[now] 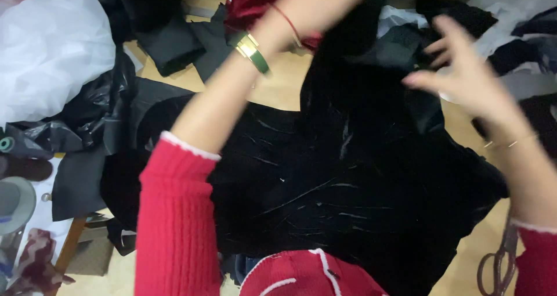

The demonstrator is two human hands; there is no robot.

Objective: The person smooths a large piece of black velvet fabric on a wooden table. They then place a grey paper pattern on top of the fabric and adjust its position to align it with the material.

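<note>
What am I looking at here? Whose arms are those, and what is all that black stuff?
There is only one picture, and it comes from a small camera worn on a person's head, looking down. So you see what that person sees: their own two arms in red knitted sleeves.

The left hand is lifted near the top, gripping a fold of the big black velvet cloth. That wrist wears a green and gold bracelet. The right hand is blurred because it is moving; its fingers are spread open over the cloth, and I cannot tell if they touch it.

The cloth is spread over a wooden table. Around it lie dark fabric scraps, a white sheet, a dark red cloth, and scissors at the bottom right.
</note>
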